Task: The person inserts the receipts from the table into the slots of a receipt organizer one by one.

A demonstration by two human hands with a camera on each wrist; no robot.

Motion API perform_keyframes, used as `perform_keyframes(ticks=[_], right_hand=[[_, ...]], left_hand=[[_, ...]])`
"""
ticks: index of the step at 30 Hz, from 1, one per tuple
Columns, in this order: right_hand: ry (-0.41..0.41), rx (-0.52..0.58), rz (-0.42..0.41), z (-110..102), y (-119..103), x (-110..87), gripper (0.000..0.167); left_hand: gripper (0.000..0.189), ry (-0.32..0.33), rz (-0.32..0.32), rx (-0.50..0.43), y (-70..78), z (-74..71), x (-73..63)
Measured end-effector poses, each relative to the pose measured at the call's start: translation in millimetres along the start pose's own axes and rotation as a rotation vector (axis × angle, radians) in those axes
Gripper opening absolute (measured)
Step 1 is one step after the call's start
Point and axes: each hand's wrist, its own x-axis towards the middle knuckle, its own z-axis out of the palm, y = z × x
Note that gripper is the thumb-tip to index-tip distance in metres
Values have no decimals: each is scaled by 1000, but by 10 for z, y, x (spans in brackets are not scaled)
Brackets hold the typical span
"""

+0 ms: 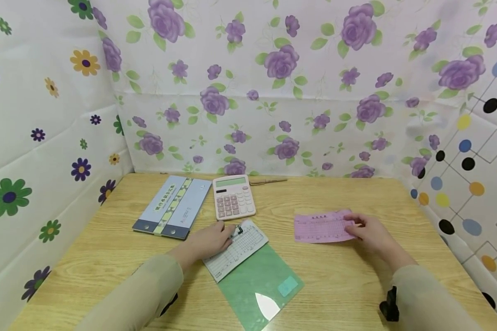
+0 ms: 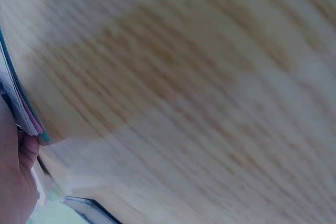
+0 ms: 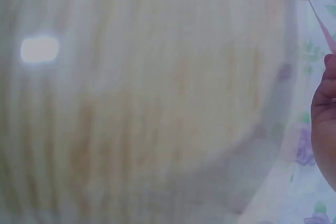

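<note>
My left hand (image 1: 209, 241) grips the upper left edge of a green clipboard (image 1: 257, 271), by a small dark metal clip (image 1: 237, 231). White printed forms (image 1: 244, 248) lie across the board's top. In the left wrist view, the fingers (image 2: 27, 153) close on the edge of the stacked sheets, with a pink layer and the teal board edge showing. To the right, a pink printed slip (image 1: 320, 228) is pinched by its right end between the thumb and fingers of my right hand (image 1: 370, 234). The right wrist view shows only the slip's thin edge (image 3: 321, 27).
A blue-grey account book (image 1: 171, 207) lies at the left back. Beside it is a pink and white calculator (image 1: 234, 197), with a thin brown pen-like stick (image 1: 269, 182) behind. A light blue sticky label (image 1: 287, 286) is on the green board. Patterned cloth walls (image 1: 248, 115) border the wooden table.
</note>
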Motion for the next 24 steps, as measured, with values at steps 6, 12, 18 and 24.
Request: perform_keyframes(ticks=[6,12,18,24], right_hand=[[-27,89,-20,-2,-164,-10,55],[-43,154,-30,63,-329,45,54],[-121,230,-63,186,-480,92,51],[-207,194,-72,352,-639,143,44]], left_hand=[[40,-7,-7,-5,-12,8,-4],[40,-10,-6,-10,-14,14,-2],[41,-13,-6,-8,0,11,-3],[41,-5,-2,-14,-6,14,9]])
